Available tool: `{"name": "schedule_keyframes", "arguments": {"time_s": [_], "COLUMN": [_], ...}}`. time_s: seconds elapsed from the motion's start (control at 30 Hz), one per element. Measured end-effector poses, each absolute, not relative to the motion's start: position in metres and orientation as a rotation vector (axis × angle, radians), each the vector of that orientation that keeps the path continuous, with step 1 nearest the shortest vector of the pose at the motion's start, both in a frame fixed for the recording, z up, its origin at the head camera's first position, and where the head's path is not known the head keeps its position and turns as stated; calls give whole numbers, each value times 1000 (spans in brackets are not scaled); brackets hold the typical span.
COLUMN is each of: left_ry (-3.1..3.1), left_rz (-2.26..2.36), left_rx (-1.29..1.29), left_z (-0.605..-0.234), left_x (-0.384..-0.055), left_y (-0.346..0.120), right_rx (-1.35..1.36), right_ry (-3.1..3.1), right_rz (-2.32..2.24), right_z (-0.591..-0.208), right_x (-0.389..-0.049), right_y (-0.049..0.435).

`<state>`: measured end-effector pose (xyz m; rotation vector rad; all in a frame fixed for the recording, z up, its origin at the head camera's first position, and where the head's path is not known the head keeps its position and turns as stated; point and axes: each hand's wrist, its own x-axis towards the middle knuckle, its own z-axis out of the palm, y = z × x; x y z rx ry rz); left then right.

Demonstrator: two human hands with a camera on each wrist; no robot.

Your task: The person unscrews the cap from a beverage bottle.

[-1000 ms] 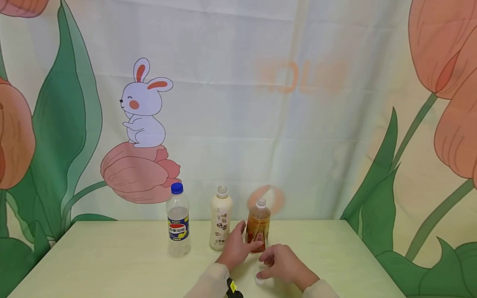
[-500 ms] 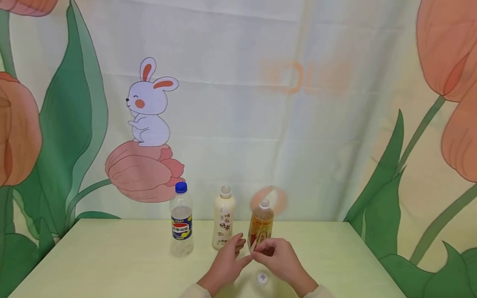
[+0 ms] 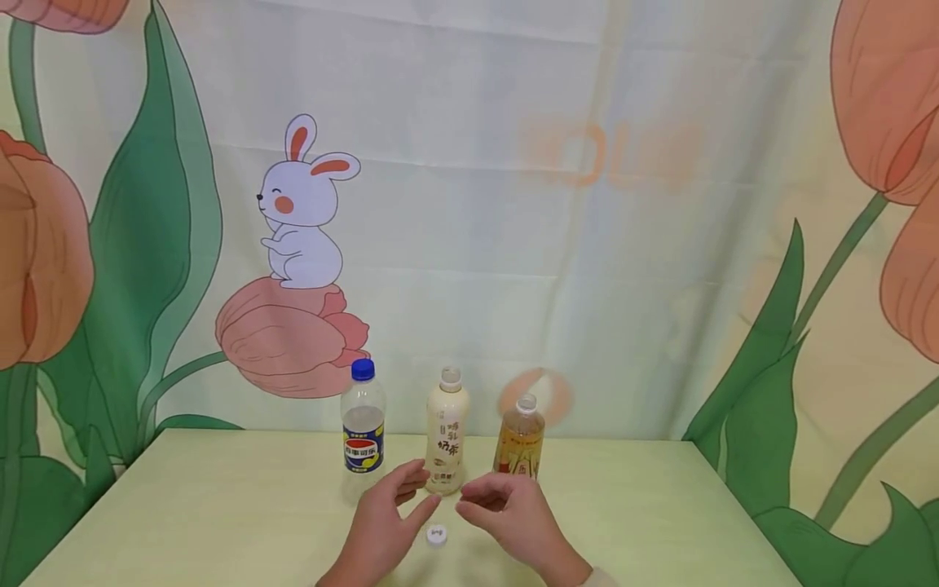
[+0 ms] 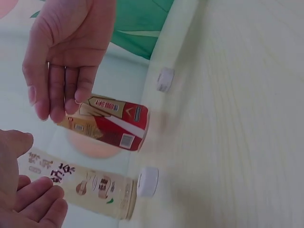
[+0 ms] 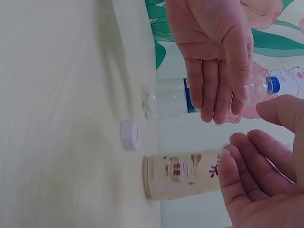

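Note:
My left hand (image 3: 385, 518) and right hand (image 3: 517, 518) hover palm to palm above the table, fingers loosely bent, nothing held. Between and below them a white bottle cap (image 3: 436, 535) lies in front of an uncapped cream milk-tea bottle (image 3: 446, 424). To its right stands an uncapped amber drink bottle (image 3: 522, 440), its lower part covered by my right hand. The left wrist view shows a second white cap (image 4: 165, 79) on the table near that bottle, hidden in the head view. A clear cola bottle (image 3: 363, 448) with a blue cap is upright at the left.
The three bottles form a row towards the back of the pale table (image 3: 220, 505). Behind it hangs a curtain (image 3: 587, 310) printed with tulips and a white rabbit.
Both hands have moved left, from the amber bottle to in front of the milk-tea bottle. One white cap has come into sight between them; the other is now behind my right hand.

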<state>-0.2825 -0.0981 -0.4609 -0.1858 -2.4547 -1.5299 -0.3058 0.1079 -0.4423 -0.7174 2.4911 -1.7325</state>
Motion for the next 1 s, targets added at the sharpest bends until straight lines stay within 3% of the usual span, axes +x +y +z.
{"name": "schedule_keyframes", "arguments": {"time_s": [0.53, 1.0], "left_ry": [-2081, -2235], "left_rz": [-1368, -1450], "left_rx": [167, 214], "left_z": [-452, -458], "left_x": [-280, -309], "left_y": [-139, -171], "right_rx": [-719, -714], "right_ry": [2392, 2479], "right_rz": [-1945, -2098], "right_z": [-416, -383], "right_x": [-313, -329], "right_y": [50, 9]}}
